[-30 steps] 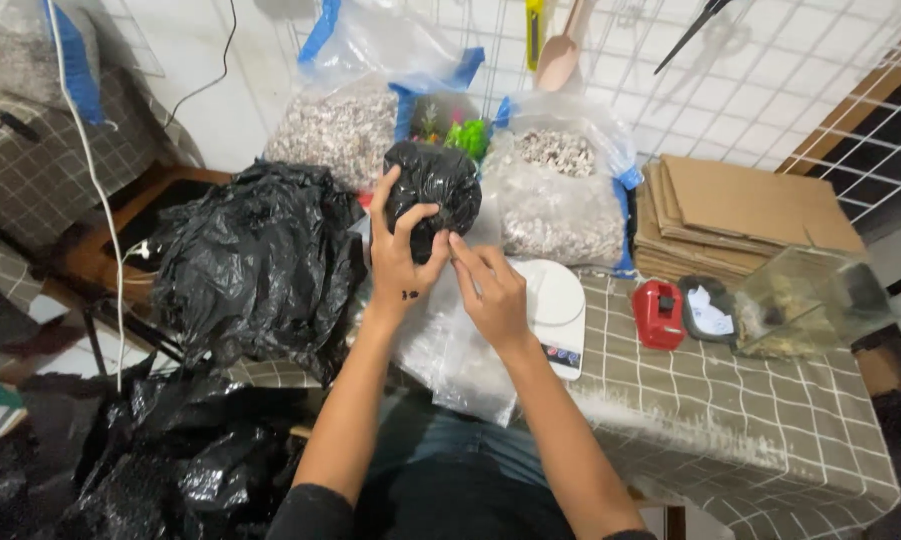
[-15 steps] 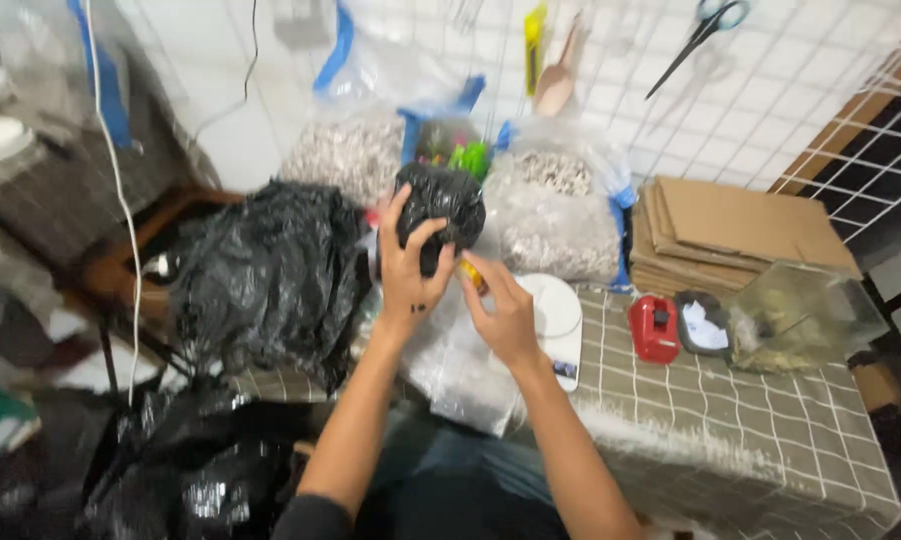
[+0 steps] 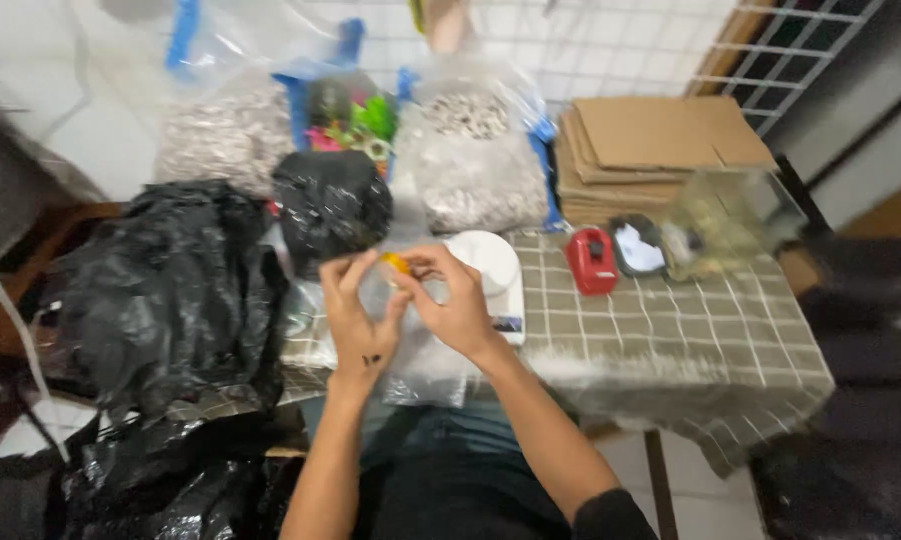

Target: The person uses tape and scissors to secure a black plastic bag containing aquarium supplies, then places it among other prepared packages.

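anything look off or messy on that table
Nothing looks spilled or broken. The checked cloth hangs rumpled over the front edge, and black plastic bags crowd the left side. Both hands, left hand and right hand, pinch a small yellow piece.

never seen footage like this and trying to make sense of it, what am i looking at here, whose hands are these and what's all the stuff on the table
There is no machine here. The picture comes from a camera worn on a person's head, looking down at their own two bare hands.

The left hand and the right hand meet over the table and pinch a small yellow-orange piece between their fingertips. It is too blurred to say what it is.

The grey checked tablecloth carries a white kitchen scale just behind the hands, a small red box-shaped object, a stack of flat brown cardboard, and clear plastic bags of small pale pieces. A tied black plastic bag sits behind the hands, and a larger crumpled black plastic bag lies to the left.
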